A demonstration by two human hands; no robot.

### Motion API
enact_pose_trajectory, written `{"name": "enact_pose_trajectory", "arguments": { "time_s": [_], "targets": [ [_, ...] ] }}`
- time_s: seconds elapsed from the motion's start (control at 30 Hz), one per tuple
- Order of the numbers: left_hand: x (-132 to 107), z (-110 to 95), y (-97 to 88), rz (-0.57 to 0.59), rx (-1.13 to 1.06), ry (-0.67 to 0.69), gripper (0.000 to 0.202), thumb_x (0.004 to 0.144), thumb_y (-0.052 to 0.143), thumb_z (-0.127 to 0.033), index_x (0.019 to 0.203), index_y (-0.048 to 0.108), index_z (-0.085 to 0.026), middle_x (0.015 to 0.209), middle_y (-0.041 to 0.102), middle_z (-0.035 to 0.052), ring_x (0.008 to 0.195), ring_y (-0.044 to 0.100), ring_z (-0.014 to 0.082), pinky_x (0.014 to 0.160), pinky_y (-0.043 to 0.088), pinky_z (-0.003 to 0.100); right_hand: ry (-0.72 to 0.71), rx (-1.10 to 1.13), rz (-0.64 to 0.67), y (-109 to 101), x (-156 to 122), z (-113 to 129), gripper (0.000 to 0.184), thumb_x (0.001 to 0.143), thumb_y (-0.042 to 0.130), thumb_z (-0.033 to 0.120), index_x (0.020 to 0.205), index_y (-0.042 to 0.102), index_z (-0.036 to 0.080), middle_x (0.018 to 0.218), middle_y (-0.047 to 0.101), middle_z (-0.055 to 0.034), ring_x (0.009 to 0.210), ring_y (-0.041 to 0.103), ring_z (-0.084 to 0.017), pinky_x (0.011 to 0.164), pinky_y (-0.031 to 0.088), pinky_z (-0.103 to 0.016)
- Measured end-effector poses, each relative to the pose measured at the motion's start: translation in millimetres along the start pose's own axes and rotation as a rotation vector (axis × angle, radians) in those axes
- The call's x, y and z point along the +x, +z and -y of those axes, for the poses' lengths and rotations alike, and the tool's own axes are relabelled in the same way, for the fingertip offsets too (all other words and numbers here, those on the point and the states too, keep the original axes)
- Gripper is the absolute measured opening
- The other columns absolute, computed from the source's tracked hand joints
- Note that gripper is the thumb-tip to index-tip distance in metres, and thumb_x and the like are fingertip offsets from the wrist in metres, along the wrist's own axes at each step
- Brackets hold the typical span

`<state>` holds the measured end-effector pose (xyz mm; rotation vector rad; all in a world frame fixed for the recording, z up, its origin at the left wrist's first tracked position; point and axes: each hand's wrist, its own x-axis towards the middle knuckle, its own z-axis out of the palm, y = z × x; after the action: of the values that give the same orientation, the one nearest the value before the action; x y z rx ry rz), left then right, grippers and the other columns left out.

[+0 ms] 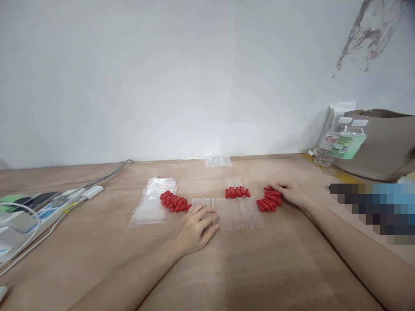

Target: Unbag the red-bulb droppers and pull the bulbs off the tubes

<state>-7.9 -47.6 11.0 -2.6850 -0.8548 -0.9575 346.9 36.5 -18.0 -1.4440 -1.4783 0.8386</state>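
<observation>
Clear thin tubes [238, 214] lie side by side in a row on the wooden table. My left hand [197, 226] rests over the left end of that row, fingers a little apart and touching the tubes. Red rubber bulbs [175, 201] form a curved line just beyond it. At the right, my right hand [289, 192] pinches a red rubber bulb [269, 188] at the top of another curved group of bulbs [269, 202]. Behind the row, several tubes with red bulbs [237, 192] on their near ends lie together.
Clear zip bags [152, 203] are stacked left of the bulbs; another small bag [218, 162] lies near the wall. A power strip [48, 211] with cables and phones [40, 201] takes up the left. Two bottles [348, 140] and a grey-brown bag [385, 147] stand at the right.
</observation>
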Motion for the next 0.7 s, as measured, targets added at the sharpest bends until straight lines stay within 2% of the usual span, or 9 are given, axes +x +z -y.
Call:
{"name": "enact_pose_trajectory", "arguments": {
  "time_s": [0.23, 0.47, 0.57, 0.7],
  "targets": [
    [0, 2, 0.6, 0.045, -0.007, -0.009, 0.026, 0.082, 0.051, -0.023, 0.108, 0.058, -0.02, 0.109, 0.059, 0.0086, 0.109, 0.048, 0.023, 0.088, 0.043, 0.042, 0.053, -0.043, -0.057, -4, -1, 10, 0.038, 0.078, 0.044, 0.047, 0.078, 0.068, 0.017, 0.08, 0.069, -0.0078, 0.073, 0.063, -0.018, 0.066, 0.05, -0.03],
    [-2, 5, 2.3, 0.072, -0.005, -0.019, 0.028, 0.083, 0.05, -0.023, 0.11, 0.057, -0.019, 0.114, 0.057, 0.0089, 0.116, 0.044, 0.0237, 0.096, 0.037, 0.047, 0.077, -0.186, 0.014, -8, 9, 39, 0.03, 0.077, 0.047, 0.04, 0.075, 0.066, 0.016, 0.085, 0.068, -0.0087, 0.077, 0.062, -0.017, 0.066, 0.049, -0.026],
    [-2, 5, 3.4, 0.068, -0.006, -0.029, 0.029, 0.083, 0.05, -0.024, 0.11, 0.057, -0.018, 0.115, 0.057, 0.0086, 0.116, 0.044, 0.0233, 0.098, 0.036, 0.047, 0.098, -0.324, 0.018, 3, 16, 51, 0.028, 0.075, 0.049, 0.04, 0.075, 0.065, 0.016, 0.079, 0.067, -0.0074, 0.074, 0.062, -0.018, 0.063, 0.047, -0.026],
    [-3, 5, 4.3, 0.056, -0.013, -0.032, 0.03, 0.083, 0.049, -0.023, 0.112, 0.056, -0.019, 0.116, 0.056, 0.0092, 0.117, 0.043, 0.0241, 0.098, 0.036, 0.048, 0.133, -0.557, 0.016, 31, 21, 67, 0.03, 0.065, 0.058, 0.047, 0.06, 0.063, 0.018, 0.064, 0.063, -0.0065, 0.071, 0.06, -0.023, 0.063, 0.043, -0.032]
  ]
}}
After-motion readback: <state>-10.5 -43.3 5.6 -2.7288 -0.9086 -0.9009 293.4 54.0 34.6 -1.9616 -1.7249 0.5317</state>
